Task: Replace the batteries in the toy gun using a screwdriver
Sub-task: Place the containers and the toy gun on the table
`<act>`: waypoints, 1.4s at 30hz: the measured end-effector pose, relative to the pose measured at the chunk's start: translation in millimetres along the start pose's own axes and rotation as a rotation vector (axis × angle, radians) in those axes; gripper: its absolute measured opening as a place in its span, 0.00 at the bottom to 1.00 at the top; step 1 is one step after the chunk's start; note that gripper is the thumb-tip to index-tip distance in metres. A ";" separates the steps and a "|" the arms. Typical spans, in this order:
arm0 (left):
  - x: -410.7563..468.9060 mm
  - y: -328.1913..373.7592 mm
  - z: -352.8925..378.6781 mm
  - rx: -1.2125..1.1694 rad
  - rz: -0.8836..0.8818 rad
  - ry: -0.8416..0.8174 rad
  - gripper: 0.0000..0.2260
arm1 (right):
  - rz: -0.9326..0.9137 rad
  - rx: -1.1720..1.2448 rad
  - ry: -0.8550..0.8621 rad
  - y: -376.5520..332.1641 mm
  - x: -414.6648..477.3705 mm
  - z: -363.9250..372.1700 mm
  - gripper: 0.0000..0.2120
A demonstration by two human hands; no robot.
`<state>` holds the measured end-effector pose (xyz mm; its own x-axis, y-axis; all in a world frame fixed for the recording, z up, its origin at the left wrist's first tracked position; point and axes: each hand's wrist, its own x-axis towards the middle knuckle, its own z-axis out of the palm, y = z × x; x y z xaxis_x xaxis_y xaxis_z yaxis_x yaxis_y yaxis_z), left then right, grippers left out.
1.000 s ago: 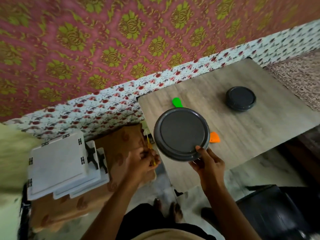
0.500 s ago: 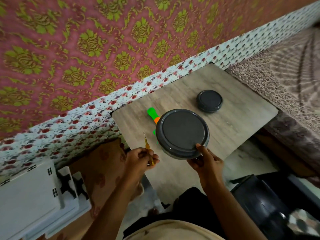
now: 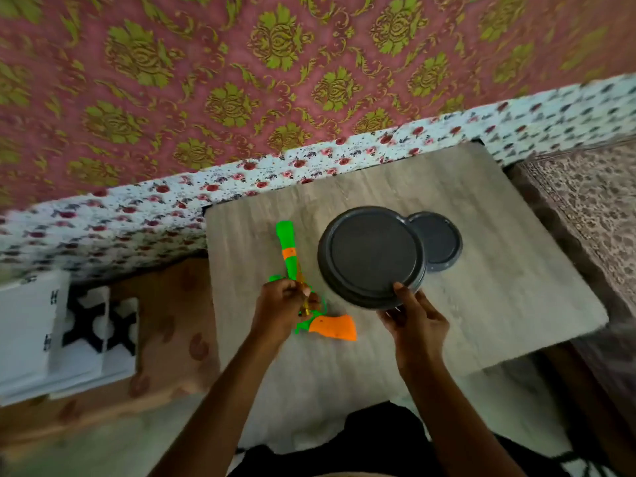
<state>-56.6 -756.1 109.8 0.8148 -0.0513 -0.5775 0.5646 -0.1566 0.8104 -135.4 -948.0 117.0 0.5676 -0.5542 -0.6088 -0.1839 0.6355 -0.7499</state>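
Observation:
A green and orange toy gun [image 3: 289,247] lies on the wooden table [image 3: 499,304], its barrel pointing away from me and its orange grip [image 3: 335,327] nearest me. My left hand [image 3: 282,309] is over the gun's middle and grips a thin yellow screwdriver [image 3: 302,290]. My right hand [image 3: 414,321] holds a large round dark grey container [image 3: 371,254] by its near rim, above the table to the right of the gun. A smaller dark grey container [image 3: 438,242] sits just behind it on the table.
A floral cloth [image 3: 309,166] and a patterned red and gold wall [image 3: 275,63] back the table. White plastic crates [image 3: 31,332] rest on a brown surface at the left. A patterned bedspread [image 3: 592,208] borders the table's right side.
The view has swung so the table is centred. My left hand with the screwdriver has moved over the toy gun. The large container now overlaps the small one, and more of the gun shows.

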 end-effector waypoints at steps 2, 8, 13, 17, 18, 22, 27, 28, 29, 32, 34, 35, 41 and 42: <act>3.8 6.9 33.2 -0.054 -0.042 0.031 0.08 | 0.014 -0.019 -0.016 -24.2 27.8 -9.3 0.19; 20.3 12.4 106.0 -0.086 -0.075 0.134 0.11 | 0.035 -0.051 -0.038 -70.2 82.1 -28.4 0.18; 37.2 13.3 142.6 -0.071 -0.110 0.150 0.11 | 0.063 -0.018 -0.017 -88.7 102.8 -39.9 0.19; 58.9 4.0 158.6 -0.025 -0.157 0.171 0.10 | 0.078 0.035 0.049 -102.7 109.3 -51.2 0.19; 64.6 0.4 161.3 -0.016 -0.153 0.177 0.09 | 0.075 0.048 0.057 -106.8 110.3 -52.5 0.18; 79.2 -14.8 178.8 0.045 -0.145 0.148 0.07 | 0.035 0.070 0.119 -126.5 115.3 -65.7 0.14; 97.1 -34.4 199.4 0.160 -0.146 0.139 0.04 | -0.003 0.060 0.194 -149.7 144.1 -83.4 0.06; 98.9 -37.1 202.6 0.202 -0.141 0.151 0.02 | -0.008 0.056 0.213 -153.1 153.4 -87.8 0.06; 101.3 -40.9 208.0 0.241 -0.152 0.161 0.01 | -0.010 0.051 0.227 -158.2 164.3 -94.7 0.07; 112.3 -54.9 214.3 0.390 -0.223 0.197 0.05 | 0.006 0.052 0.252 -167.0 197.1 -112.3 0.17; 126.6 -70.1 218.4 0.496 -0.262 0.235 0.08 | 0.018 0.038 0.256 -172.1 221.9 -122.3 0.20; 137.9 -82.4 218.1 0.523 -0.290 0.253 0.09 | 0.026 0.036 0.247 -173.7 232.5 -125.7 0.21; 151.6 -93.5 236.2 0.489 -0.397 0.345 0.13 | 0.098 0.043 0.171 -177.8 285.2 -143.2 0.18; 147.6 -87.1 241.2 0.474 -0.398 0.366 0.11 | 0.107 0.046 0.163 -177.5 290.8 -144.7 0.17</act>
<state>-17.3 -987.9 -69.9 0.5980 0.4200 -0.6826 0.7777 -0.5101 0.3674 -53.8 -1299.7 35.6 0.4089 -0.5594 -0.7210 -0.1976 0.7171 -0.6684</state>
